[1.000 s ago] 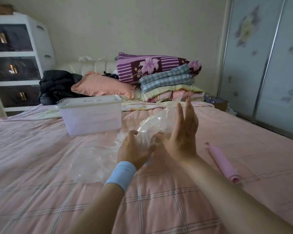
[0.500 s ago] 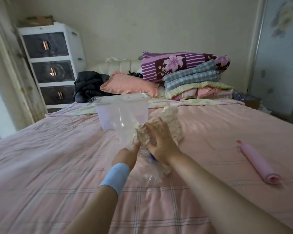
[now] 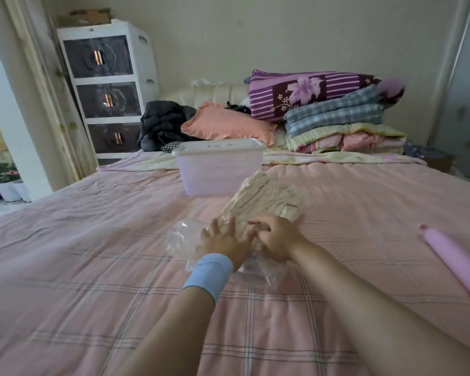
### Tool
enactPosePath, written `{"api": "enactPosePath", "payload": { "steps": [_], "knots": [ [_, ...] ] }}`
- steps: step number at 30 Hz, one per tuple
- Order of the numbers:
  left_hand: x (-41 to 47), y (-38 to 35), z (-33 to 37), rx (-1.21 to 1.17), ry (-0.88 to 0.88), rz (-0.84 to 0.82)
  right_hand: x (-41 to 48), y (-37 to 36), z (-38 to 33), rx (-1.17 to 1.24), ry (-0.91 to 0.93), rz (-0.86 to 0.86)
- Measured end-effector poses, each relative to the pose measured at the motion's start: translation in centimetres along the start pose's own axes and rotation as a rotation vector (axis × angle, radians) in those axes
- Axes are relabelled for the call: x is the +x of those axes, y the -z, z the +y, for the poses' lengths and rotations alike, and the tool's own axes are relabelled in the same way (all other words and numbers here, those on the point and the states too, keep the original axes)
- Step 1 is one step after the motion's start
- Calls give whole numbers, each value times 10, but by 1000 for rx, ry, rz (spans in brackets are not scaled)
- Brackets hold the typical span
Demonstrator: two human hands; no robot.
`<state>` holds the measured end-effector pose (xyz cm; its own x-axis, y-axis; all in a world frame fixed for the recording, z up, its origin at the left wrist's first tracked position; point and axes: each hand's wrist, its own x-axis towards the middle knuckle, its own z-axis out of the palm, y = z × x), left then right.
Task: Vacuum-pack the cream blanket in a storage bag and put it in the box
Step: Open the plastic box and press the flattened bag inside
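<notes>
Half a second ago both hands held the storage bag [image 3: 178, 237] up in the air in front of the box [image 3: 220, 172]; now it lies flat on the pink bed [image 3: 92, 267], and the hands are on top of it. Only the head view shows this. The cream blanket [image 3: 266, 199] is inside the clear bag, all crinkly and squashed, in the middle of the bed. It is just in front of the box, at the box's 5 o'clock. The left hand [image 3: 225, 244], with a blue wristband [image 3: 209, 272], lies flat with straight, spread fingers and pushes down on the near end of the bundle. The right hand [image 3: 278, 237] sits right beside it, touching it, with its fingers bent down onto the bag. I cannot tell if those fingers pinch the plastic or only push. I think the step now is squeezing the air out and flattening the pack. The box looks like it has its lid on, so next the pack most likely has to be sealed, the lid taken off, and the pack lifted in. The bundle looks almost as wide as the box, so it may need to be turned or folded to fit. The long way of the bundle runs from 6 o'clock, by the hands, up to about 12 o'clock. Its far end points at the box and leans a little toward 1 o'clock. The loose, empty plastic trails near the person, at 6 and 7 o'clock. A pink tube [image 3: 453, 263] lies well apart from the hands, at their 3 o'clock.
</notes>
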<state>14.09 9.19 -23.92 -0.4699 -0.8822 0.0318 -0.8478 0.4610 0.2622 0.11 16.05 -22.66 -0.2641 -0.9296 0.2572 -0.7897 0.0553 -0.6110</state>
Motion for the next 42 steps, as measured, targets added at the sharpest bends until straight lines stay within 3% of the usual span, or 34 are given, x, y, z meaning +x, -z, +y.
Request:
{"api": "enactPosePath", "payload": {
  "steps": [2, 5, 7, 10, 13, 15, 19, 21, 25, 28, 30, 32, 34, 37, 39, 42],
  "knots": [
    [8, -9, -2, -126, 53, -17, 1, 8, 9, -124, 52, -2],
    [13, -8, -16, -307, 98, 27, 4, 12, 6, -283, 78, -197],
    [16, -8, -23, -333, 80, -6, 7, 13, 5, -185, 53, -264],
    [20, -8, -29, -359, 53, -51, 10, 28, 14, -22, -4, -189],
    [22, -8, -30, -388, 46, -52, 8, 39, 37, -393, 37, -264],
    [19, -5, -25, -369, 50, -59, 5, 27, 43, -624, 129, -223],
    [23, 9, -15, -185, 91, -158, -4, 16, 23, -840, 285, -46],
    [20, 23, -7, -167, 122, -234, -11, 24, 5, -879, 305, -57],
    [-5, 48, 5, -23, -75, -353, -37, 30, -39, -815, 486, -56],
    [-11, 55, -11, -109, -155, -376, -48, 41, -51, -497, 334, -185],
    [-15, 56, -18, -235, -136, -385, -46, 52, -44, -255, 254, -160],
    [-16, 51, -20, -260, -171, -384, -37, 57, -28, -394, 211, -50],
    [-20, 50, -15, -284, -175, -376, -35, 59, -7, -602, 60, -94],
    [-25, 53, 1, -174, -128, -401, -35, 58, 12, -591, -150, -256],
    [-23, 51, 17, 66, -141, -341, -32, 58, 15, -584, -192, -299],
    [-18, 41, 37, 163, -206, -301, -28, 62, 19, -559, -217, -324]
  ]
}}
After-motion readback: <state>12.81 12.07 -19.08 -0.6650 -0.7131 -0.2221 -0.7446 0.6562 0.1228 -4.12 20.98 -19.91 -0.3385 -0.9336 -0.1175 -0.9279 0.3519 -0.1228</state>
